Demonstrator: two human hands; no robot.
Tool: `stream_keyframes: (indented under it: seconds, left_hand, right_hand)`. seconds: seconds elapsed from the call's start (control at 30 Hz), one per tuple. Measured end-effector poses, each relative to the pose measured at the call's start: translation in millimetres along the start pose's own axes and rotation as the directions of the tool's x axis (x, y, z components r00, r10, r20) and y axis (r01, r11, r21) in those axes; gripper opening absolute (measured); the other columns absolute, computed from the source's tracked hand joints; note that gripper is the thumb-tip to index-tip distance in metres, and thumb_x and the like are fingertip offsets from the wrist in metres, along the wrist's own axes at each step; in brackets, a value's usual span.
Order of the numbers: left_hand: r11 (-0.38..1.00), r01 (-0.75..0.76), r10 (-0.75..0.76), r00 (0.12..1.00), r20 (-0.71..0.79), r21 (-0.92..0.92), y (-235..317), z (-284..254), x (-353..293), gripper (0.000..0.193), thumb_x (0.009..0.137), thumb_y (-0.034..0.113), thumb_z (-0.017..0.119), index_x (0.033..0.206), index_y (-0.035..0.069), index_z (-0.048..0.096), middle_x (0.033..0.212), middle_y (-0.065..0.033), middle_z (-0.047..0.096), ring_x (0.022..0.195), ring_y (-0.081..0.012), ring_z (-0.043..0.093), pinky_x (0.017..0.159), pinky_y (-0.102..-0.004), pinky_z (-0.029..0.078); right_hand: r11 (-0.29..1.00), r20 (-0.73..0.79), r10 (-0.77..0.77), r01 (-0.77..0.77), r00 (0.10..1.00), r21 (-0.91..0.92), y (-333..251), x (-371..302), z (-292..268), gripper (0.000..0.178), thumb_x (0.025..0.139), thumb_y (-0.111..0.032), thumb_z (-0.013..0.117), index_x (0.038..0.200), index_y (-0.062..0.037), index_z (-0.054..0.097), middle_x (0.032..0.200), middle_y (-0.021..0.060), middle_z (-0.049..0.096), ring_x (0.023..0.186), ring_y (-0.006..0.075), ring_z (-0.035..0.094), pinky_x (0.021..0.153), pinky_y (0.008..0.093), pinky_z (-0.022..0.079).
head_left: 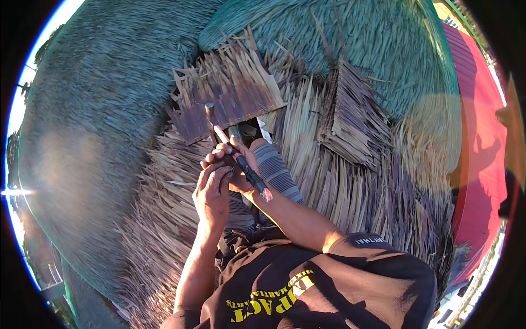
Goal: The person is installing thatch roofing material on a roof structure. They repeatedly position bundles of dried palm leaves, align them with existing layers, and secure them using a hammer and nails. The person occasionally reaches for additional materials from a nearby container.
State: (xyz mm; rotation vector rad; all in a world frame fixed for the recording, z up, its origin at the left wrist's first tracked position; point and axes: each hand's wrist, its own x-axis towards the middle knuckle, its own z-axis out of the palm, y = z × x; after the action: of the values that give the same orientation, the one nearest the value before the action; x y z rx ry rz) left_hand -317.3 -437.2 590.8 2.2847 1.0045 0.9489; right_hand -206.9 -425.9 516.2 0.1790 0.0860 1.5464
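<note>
The hammer (pixel 241 161) lies in the right hand (pixel 250 157), the nearer one, which is closed around its wrapped handle; its long axis slants from far left to near right, head toward the thatch panel (pixel 226 109). The left hand (pixel 212 186) is narrow, fingertips gathered just left of the handle; whether they pinch anything cannot be told. Yellow lettering (pixel 274 296) marks the dark shirt (pixel 350 285), with paler lettering (pixel 371 240) on its sleeve.

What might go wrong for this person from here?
The hammer, held in the right hand close to the left hand, might strike it if swung now. If dropped, it could slide over the thatch. The thatch panel lying askew at right might shift if leaned on.
</note>
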Motion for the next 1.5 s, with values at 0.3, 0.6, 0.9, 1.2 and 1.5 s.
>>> stream_keyframes:
  seconds: [0.3,0.6,0.9,1.2,1.5]
  left_hand:
    - [0.944,-0.012,0.101,0.963,0.252,-0.331,27.0,211.2,79.9,0.009,0.089,0.002,0.069,0.093,0.001,0.062,0.096,-0.0088,0.075,0.075,-0.0131,0.071,0.066,-0.0262,0.055]
    - [0.81,0.458,-0.135,0.754,0.642,-0.367,-9.0,312.1,84.8,0.014,0.1,0.01,0.059,0.105,-0.003,0.06,0.081,-0.0104,0.071,0.067,-0.0138,0.069,0.064,-0.0288,0.055]
    - [0.712,0.618,-0.203,0.637,0.744,-0.335,-38.9,361.8,75.8,0.016,0.1,0.011,0.06,0.105,-0.005,0.061,0.082,-0.0102,0.07,0.072,-0.0149,0.069,0.068,-0.0297,0.057]
    - [0.726,0.64,-0.189,0.535,0.823,-0.25,-34.8,368.9,75.4,0.017,0.1,0.012,0.059,0.105,-0.004,0.062,0.083,-0.011,0.07,0.073,-0.0151,0.069,0.07,-0.0299,0.056]
    - [0.503,0.856,-0.205,0.254,0.945,-0.121,-62.6,400.3,86.2,0.021,0.098,0.011,0.062,0.116,0.0,0.059,0.096,-0.0088,0.071,0.086,-0.0156,0.07,0.076,-0.0272,0.054]
  right_hand:
    - [0.814,-0.229,-0.575,0.522,0.785,-0.254,-199.7,-61.2,-55.3,0.019,0.101,-0.018,0.05,0.097,-0.0021,0.061,0.09,0.0064,0.062,0.089,0.0194,0.062,0.081,0.0392,0.056]
    - [0.33,-0.244,-0.939,-0.439,-0.241,-0.836,-378.4,-126.0,-222.8,0.025,0.09,-0.021,0.075,0.096,-0.001,0.06,0.068,0.0091,0.059,0.058,0.0217,0.06,0.052,0.0397,0.048]
    - [0.425,-0.172,-0.895,-0.666,-0.413,-0.613,-390.8,-110.5,-239.4,0.062,0.085,-0.027,0.08,0.122,0.007,0.045,0.104,0.032,0.068,0.103,0.0484,0.065,0.089,0.0521,0.052]
    - [0.355,-0.21,-0.935,-0.789,-0.287,-0.501,-375.0,-109.4,-232.7,0.051,0.091,-0.03,0.073,0.118,0.0049,0.046,0.102,0.0326,0.068,0.1,0.0499,0.066,0.088,0.0556,0.053]
    - [0.132,-0.163,-0.985,-0.868,-0.06,-0.479,-390.5,-132.7,-233.7,0.039,0.093,-0.025,0.065,0.113,0.007,0.055,0.098,0.0341,0.068,0.097,0.0511,0.066,0.085,0.0563,0.053]
